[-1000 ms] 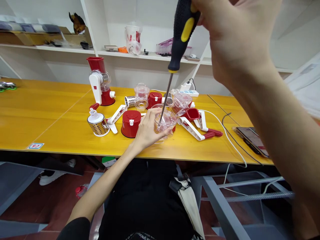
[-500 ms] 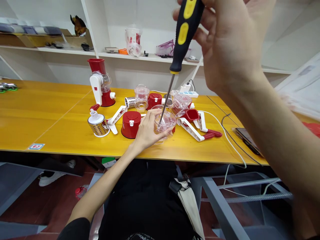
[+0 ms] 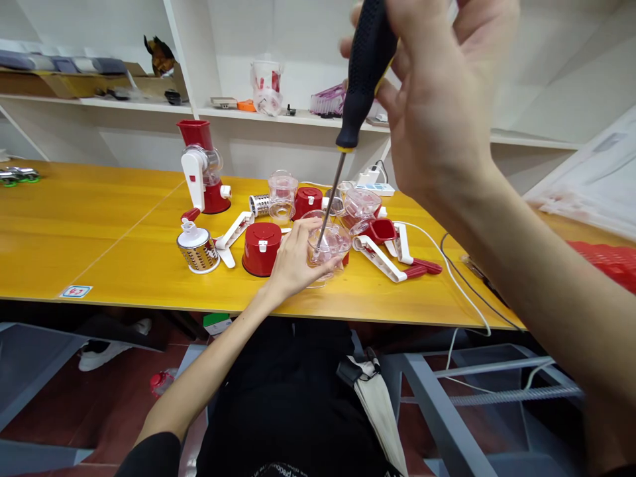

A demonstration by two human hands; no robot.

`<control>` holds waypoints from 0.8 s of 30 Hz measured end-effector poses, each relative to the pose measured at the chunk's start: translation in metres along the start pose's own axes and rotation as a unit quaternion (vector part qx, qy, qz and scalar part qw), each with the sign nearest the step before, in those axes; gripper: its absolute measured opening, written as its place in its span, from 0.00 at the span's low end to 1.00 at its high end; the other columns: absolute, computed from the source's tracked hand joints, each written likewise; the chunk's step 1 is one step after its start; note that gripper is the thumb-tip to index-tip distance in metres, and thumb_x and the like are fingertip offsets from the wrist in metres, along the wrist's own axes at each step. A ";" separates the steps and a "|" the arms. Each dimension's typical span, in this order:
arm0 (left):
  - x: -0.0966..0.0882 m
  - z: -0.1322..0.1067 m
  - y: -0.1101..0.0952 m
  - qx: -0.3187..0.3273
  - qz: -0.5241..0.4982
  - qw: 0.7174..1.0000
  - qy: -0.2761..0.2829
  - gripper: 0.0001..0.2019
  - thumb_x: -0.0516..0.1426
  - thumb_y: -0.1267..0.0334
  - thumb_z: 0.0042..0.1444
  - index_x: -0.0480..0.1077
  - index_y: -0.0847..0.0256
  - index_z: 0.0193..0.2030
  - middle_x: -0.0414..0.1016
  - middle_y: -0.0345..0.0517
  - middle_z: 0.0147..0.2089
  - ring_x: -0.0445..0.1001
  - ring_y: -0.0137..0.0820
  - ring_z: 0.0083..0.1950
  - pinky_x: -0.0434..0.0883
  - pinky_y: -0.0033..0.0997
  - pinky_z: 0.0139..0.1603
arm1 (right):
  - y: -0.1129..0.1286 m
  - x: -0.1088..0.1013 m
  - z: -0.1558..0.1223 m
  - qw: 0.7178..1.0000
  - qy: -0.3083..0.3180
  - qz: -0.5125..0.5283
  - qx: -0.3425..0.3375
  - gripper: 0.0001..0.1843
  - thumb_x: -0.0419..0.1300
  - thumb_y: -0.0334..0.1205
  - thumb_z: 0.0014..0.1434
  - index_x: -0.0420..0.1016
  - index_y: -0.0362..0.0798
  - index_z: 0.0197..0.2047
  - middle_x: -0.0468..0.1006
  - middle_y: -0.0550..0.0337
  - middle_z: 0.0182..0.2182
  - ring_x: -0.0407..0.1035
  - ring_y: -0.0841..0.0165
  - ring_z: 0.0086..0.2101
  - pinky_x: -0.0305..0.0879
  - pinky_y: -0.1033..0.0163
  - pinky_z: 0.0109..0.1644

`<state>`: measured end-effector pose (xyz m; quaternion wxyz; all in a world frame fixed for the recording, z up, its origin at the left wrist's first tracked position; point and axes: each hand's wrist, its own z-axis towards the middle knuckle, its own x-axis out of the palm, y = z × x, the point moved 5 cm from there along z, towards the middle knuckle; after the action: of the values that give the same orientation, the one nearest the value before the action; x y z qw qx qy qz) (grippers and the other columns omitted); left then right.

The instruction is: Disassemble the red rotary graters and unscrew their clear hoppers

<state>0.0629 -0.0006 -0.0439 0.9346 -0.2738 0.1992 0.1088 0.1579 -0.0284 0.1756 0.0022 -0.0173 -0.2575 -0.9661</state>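
Observation:
My right hand [image 3: 432, 99] grips the black and yellow handle of a long screwdriver [image 3: 362, 79], held high and tilted. Its shaft runs down into a clear plastic housing [image 3: 334, 246] near the table's front edge. What the tip touches inside is too small to make out. My left hand [image 3: 297, 258] is wrapped round the housing's left side and steadies it, thumb along the front. Just left of that hand sits a red base [image 3: 262, 249] with a white latch. White crank handles with red grips [image 3: 385, 258] lie to the right of the housing.
An assembled red and white rotary grater [image 3: 201, 165] stands at the back left, a grater drum [image 3: 199, 250] before it. More clear housings [image 3: 282, 192] and a red base [image 3: 308, 201] are behind my hands. A white cable [image 3: 454, 278] crosses the table's right side.
The screwdriver handle has turned, so its yellow inlays now face mostly away. My right hand has shifted slightly left. The left hand and the housing stay in place.

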 end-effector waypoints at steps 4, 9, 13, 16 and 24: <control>0.000 0.000 0.000 0.002 0.000 1.000 -0.001 0.32 0.61 0.39 0.58 0.60 0.55 0.60 0.70 0.53 0.60 0.71 0.45 0.64 0.71 0.52 0.63 | -0.001 0.001 -0.001 0.999 -0.010 -0.018 -0.028 0.15 0.62 0.34 0.55 0.58 0.48 0.41 0.55 0.78 0.17 0.54 0.91 0.20 0.49 0.80 0.25; -0.001 0.001 -0.002 0.010 -0.001 1.000 0.005 0.31 0.61 0.41 0.58 0.60 0.56 0.61 0.70 0.54 0.61 0.71 0.44 0.65 0.70 0.50 0.65 | -0.005 -0.004 -0.001 1.000 0.003 -0.003 -0.020 0.09 0.51 0.30 0.63 0.59 0.48 0.47 0.69 0.73 0.26 0.70 0.84 0.29 0.69 0.72 0.35; -0.002 0.001 -0.005 0.010 0.017 1.000 0.015 0.31 0.60 0.40 0.59 0.60 0.56 0.61 0.70 0.53 0.61 0.71 0.44 0.65 0.68 0.51 0.66 | -0.006 -0.003 -0.003 1.000 -0.010 0.007 0.016 0.08 0.45 0.31 0.66 0.58 0.48 0.47 0.71 0.68 0.34 0.73 0.81 0.32 0.71 0.70 0.32; -0.002 0.001 -0.006 0.004 0.032 0.999 0.018 0.31 0.58 0.39 0.60 0.59 0.57 0.62 0.70 0.54 0.62 0.70 0.44 0.65 0.67 0.52 0.67 | 0.001 0.001 -0.005 0.999 -0.014 -0.027 -0.014 0.10 0.56 0.32 0.62 0.60 0.47 0.46 0.69 0.70 0.33 0.65 0.87 0.27 0.64 0.75 0.28; -0.001 0.000 -0.006 -0.006 0.027 0.999 0.017 0.32 0.59 0.39 0.60 0.59 0.56 0.62 0.70 0.53 0.62 0.70 0.44 0.65 0.66 0.52 0.67 | 0.002 -0.005 -0.006 0.998 -0.023 -0.014 -0.053 0.05 0.47 0.31 0.67 0.61 0.47 0.44 0.73 0.65 0.36 0.72 0.81 0.33 0.77 0.66 0.43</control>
<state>0.0635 -0.0057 -0.0406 0.9259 -0.2761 0.2221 0.1307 0.1624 -0.0332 0.1713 -0.0181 -0.0361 -0.2057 -0.9778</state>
